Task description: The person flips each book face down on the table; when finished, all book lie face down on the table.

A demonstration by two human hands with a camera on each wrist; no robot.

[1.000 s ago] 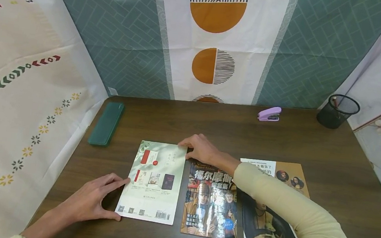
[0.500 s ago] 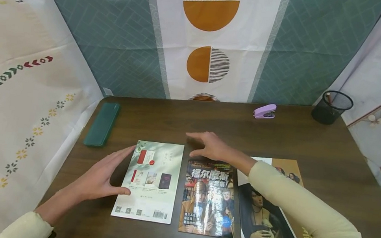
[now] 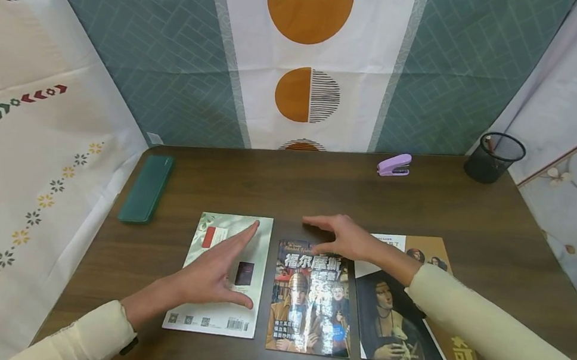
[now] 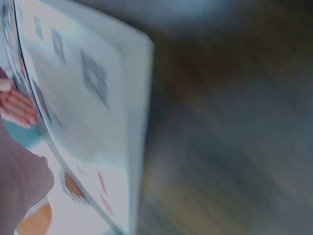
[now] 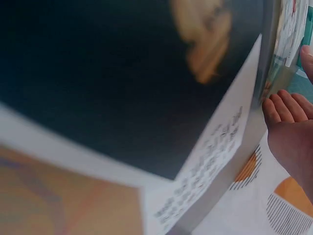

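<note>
Three books lie side by side on a dark wooden table. My left hand (image 3: 214, 273), fingers extended and thumb spread, is over the pale green book (image 3: 217, 322) on the left, covering part of its back cover. I cannot tell whether it touches. My right hand (image 3: 348, 238) is at the top edge of the middle book (image 3: 303, 320), a glossy comic-style cover, with fingers stretched leftward and nothing held. The right-hand book (image 3: 394, 331) shows a painted portrait and a tan strip; my right forearm crosses above it. The right wrist view shows my right hand (image 5: 291, 127) beyond that dark cover.
A dark green flat case (image 3: 147, 188) lies at the table's left side. Toward the back edge sit a purple stapler (image 3: 394, 165) and a black mesh pen cup (image 3: 493, 158). Patterned cloths hang behind and at both sides of the table (image 3: 266, 186).
My right hand has let go of the pale green book's top corner and moved right to the middle book. My left hand has left that book's left edge and moved right over its cover.
</note>
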